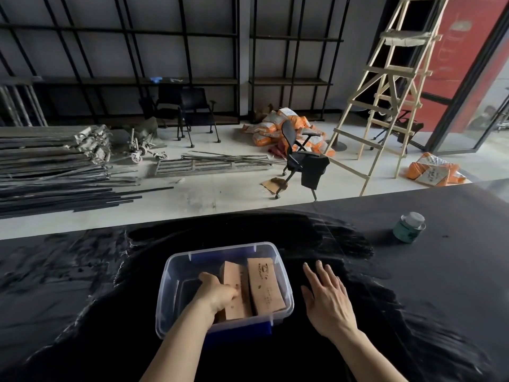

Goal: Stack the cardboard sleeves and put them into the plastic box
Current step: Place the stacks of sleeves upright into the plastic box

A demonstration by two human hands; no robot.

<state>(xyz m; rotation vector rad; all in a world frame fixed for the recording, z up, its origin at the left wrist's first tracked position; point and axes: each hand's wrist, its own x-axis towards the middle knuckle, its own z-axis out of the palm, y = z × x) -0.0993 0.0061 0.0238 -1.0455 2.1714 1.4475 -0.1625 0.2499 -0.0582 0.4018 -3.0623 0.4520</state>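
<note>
A clear plastic box (176, 274) with blue handles stands on the black table in front of me. Inside it lie two stacks of brown cardboard sleeves. My left hand (217, 292) reaches into the box and grips the left stack of sleeves (234, 293) from its left side. The right stack (265, 285), printed with a logo, leans against the box's right wall. My right hand (327, 296) rests flat on the table just right of the box, fingers spread, holding nothing.
A small green tin with a pale lid (409, 226) sits on the black table (82, 285) at the far right. Beyond the table's far edge are an office chair (300, 158), a wooden ladder (385, 92), metal bars (55, 172) and orange sacks (275, 125) on the floor.
</note>
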